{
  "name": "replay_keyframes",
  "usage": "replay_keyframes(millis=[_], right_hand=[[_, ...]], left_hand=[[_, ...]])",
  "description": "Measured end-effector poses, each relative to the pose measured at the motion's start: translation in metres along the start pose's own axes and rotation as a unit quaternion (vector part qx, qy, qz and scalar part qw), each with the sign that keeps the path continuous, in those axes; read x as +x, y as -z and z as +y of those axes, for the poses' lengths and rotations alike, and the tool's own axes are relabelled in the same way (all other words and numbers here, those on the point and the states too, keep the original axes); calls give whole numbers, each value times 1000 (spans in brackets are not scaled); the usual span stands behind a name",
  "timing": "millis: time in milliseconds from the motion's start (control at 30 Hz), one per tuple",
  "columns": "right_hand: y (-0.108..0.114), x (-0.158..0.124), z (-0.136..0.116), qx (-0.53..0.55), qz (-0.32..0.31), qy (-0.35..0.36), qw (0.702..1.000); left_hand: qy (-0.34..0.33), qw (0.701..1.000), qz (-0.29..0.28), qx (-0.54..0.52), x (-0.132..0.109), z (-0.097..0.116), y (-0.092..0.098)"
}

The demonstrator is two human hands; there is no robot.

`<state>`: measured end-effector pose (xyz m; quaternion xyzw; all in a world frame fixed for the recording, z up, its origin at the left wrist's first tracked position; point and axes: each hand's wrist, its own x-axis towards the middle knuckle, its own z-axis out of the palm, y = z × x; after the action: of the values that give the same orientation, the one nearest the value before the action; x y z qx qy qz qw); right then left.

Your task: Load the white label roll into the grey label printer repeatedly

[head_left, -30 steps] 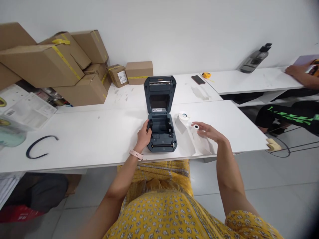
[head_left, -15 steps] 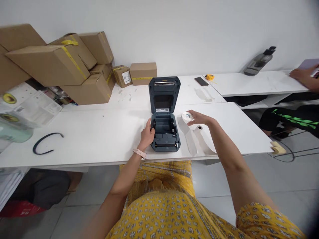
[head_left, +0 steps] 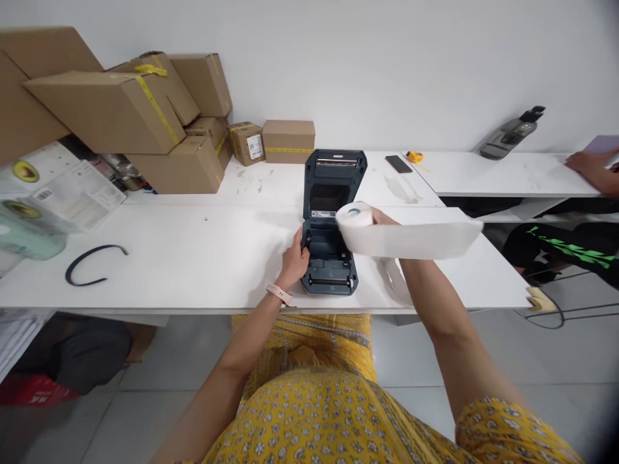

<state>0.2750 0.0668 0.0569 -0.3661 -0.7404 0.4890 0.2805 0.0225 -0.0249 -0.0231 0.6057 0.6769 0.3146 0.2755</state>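
Note:
A dark grey label printer (head_left: 330, 261) stands on the white table with its lid (head_left: 334, 183) raised, showing the bay inside. My left hand (head_left: 294, 261) grips the left side of its base, fingers at the edge. My right hand (head_left: 383, 218), partly hidden by paper, is closed on a white label roll (head_left: 352, 222) held over the printer's right side. A long loose paper strip (head_left: 425, 240) trails from this roll to the right, across my forearm. Another curled paper strip (head_left: 397, 283) lies on the table right of the printer, partly covered by my arm.
Cardboard boxes (head_left: 101, 109) are stacked at the back left, with a small box (head_left: 289, 140) beside them. A phone (head_left: 398, 164), a yellow tape measure (head_left: 414, 156) and a tilted bottle (head_left: 510, 136) are behind. A black headband (head_left: 80, 261) lies left. Another person's hand (head_left: 592, 167) is far right.
My right hand has lifted the label roll from the table right of the printer and moved it left over the printer, its strip swinging out rightward. My left hand keeps its hold.

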Motion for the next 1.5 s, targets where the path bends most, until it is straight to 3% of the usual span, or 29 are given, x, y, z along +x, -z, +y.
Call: replay_keyframes(millis=[100,200,333,833,1033,1100,1167,1267,1300,1367,1400,1500], right_hand=[[-25,22,-25,-125,-119,17,985],[-43,35,-37,-289,-204,22,935],[-53,45,-34,-369,-205,6,906],[-71,72,4,-450,-255,-74,852],[-72,72,7,-454,-247,-56,854],[-70,65,1,-446,-224,-45,866],[-62,57,-11,-402,-182,1,898],[-41,50,-39,-280,-6,141,950],[-32,51,-48,-250,82,186,947],[-14,63,-60,-231,245,244,910],[-6,72,-62,-235,292,257,891],[11,102,-53,-252,314,246,882]], left_hand=[[-6,1000,6,-9,0,-2,-1],[-9,1000,14,-15,1,-3,-1],[-7,1000,13,-14,0,-4,-1],[-8,1000,15,10,0,-3,-1],[1,1000,9,9,0,0,0],[0,1000,12,2,-1,0,0],[-2,1000,16,-6,-1,0,0],[0,1000,19,-13,-2,-1,0],[2,1000,18,-14,-1,-1,0],[2,1000,15,-19,1,-2,0],[0,1000,14,-23,3,-2,0],[-19,999,19,-45,1,-4,0]])
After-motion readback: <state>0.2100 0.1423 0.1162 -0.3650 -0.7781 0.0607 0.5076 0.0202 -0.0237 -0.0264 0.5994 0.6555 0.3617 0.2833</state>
